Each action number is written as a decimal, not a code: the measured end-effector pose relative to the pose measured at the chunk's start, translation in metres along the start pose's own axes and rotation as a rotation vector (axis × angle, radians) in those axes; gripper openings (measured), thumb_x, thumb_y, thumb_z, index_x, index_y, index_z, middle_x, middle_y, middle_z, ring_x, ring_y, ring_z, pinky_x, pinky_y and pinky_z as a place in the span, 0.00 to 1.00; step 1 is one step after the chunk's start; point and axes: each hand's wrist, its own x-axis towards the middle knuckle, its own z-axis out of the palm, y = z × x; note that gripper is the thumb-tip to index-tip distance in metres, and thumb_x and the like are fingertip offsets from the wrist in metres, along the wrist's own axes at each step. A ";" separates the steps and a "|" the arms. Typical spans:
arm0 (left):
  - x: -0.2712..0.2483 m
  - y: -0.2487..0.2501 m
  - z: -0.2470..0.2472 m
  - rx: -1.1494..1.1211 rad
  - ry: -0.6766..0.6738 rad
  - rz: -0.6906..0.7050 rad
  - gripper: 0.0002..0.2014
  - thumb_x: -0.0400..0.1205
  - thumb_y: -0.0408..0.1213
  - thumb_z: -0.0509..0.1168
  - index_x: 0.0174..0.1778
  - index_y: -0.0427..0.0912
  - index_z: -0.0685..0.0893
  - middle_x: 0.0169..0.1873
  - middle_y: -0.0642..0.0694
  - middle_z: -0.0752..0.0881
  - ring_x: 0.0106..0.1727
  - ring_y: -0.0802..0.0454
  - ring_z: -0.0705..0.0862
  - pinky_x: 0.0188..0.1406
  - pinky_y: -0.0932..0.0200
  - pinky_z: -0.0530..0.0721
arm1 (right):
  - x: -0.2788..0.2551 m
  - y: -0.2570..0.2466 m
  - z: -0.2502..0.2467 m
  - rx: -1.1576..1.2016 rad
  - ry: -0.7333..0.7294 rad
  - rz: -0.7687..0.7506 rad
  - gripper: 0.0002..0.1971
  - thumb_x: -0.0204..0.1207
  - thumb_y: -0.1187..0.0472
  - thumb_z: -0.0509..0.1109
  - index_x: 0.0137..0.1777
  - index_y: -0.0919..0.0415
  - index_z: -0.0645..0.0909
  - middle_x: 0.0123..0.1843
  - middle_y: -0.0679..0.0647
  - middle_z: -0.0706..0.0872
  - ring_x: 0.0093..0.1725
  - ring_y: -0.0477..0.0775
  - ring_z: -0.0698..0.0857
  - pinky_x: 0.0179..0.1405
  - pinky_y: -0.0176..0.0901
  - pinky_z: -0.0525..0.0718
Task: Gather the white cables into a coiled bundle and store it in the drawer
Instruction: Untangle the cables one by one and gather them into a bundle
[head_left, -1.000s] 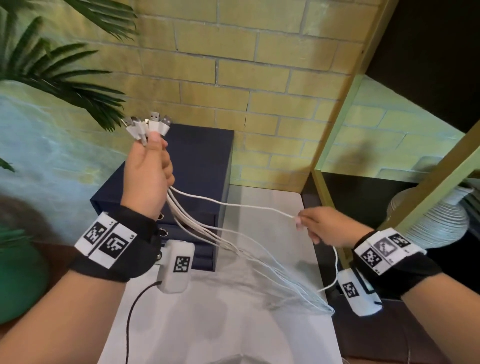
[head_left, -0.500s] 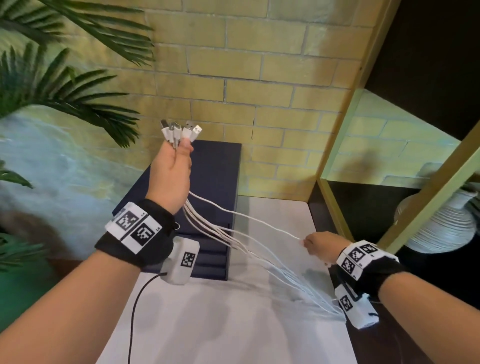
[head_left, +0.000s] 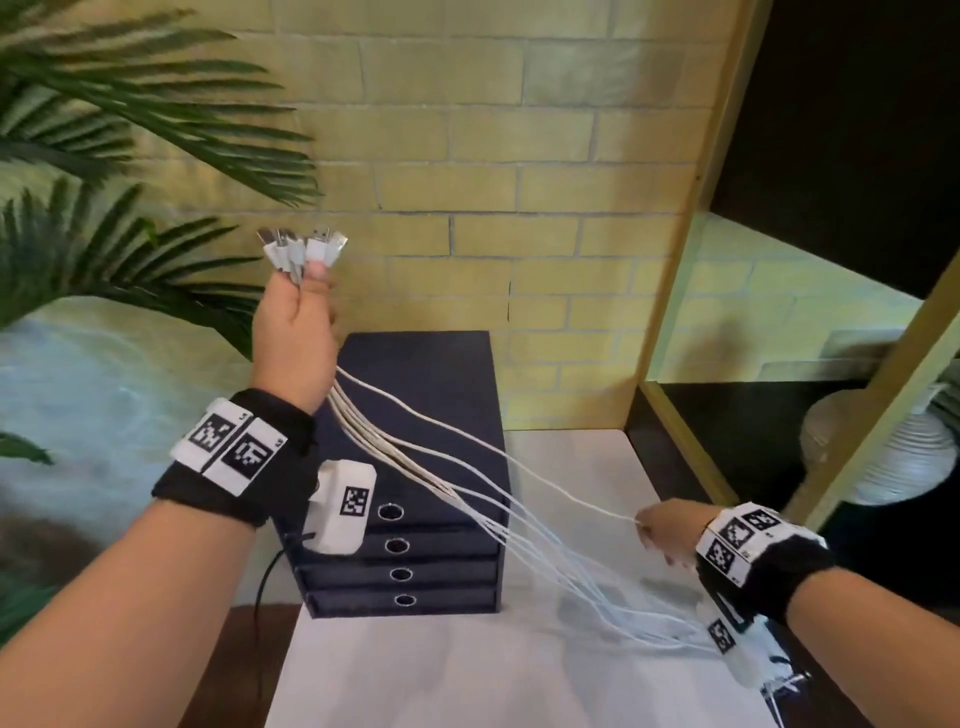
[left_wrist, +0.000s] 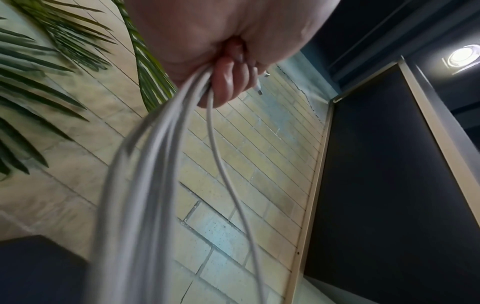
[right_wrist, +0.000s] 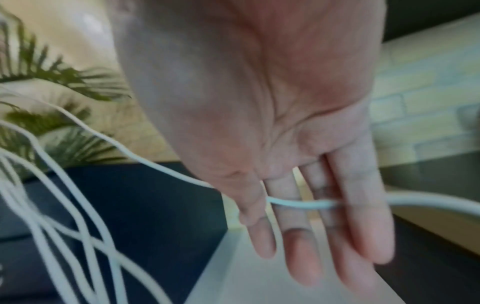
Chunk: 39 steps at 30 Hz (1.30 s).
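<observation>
Several white cables (head_left: 467, 499) are gathered in my left hand (head_left: 296, 332), which grips them in a fist held high above the dark blue drawer unit (head_left: 426, 384). Their USB plugs (head_left: 304, 249) stick out above the fist. In the left wrist view the cables (left_wrist: 145, 185) pour from the curled fingers (left_wrist: 228, 86). The strands slope down to the table's right edge. My right hand (head_left: 665, 530) is low on the right, and one cable (right_wrist: 298, 203) is threaded and pinched between its nearly straight fingers (right_wrist: 293, 236). The unit's drawers (head_left: 400, 545) are all shut.
The drawer unit stands at the back of a white table (head_left: 467, 675) against a yellow brick wall. Palm fronds (head_left: 130, 156) hang at the left near my raised hand. A wooden shelf frame (head_left: 691, 208) and a white ribbed vase (head_left: 883, 457) are on the right.
My left hand has lifted the plug ends higher above the drawer unit. My right hand has slid down and to the right along one cable, drawing it straighter.
</observation>
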 end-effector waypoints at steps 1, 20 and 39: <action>0.001 -0.002 -0.004 0.015 -0.002 -0.003 0.16 0.79 0.61 0.54 0.37 0.53 0.73 0.25 0.53 0.68 0.24 0.57 0.66 0.25 0.58 0.65 | 0.001 -0.003 0.008 -0.010 -0.046 0.011 0.13 0.84 0.64 0.57 0.65 0.59 0.75 0.65 0.58 0.82 0.57 0.55 0.82 0.52 0.38 0.81; -0.004 -0.003 -0.034 -0.147 -0.050 -0.082 0.13 0.88 0.49 0.50 0.39 0.50 0.72 0.17 0.59 0.66 0.18 0.63 0.61 0.16 0.66 0.61 | 0.039 0.005 0.081 0.341 0.301 0.088 0.14 0.78 0.69 0.58 0.62 0.59 0.68 0.54 0.58 0.83 0.46 0.55 0.83 0.53 0.41 0.81; -0.014 -0.004 -0.029 -0.178 -0.155 -0.141 0.14 0.89 0.46 0.49 0.39 0.47 0.70 0.15 0.59 0.66 0.17 0.63 0.60 0.17 0.67 0.61 | 0.046 -0.006 0.091 0.127 0.161 0.113 0.21 0.83 0.66 0.56 0.76 0.58 0.69 0.75 0.56 0.75 0.74 0.55 0.74 0.74 0.42 0.70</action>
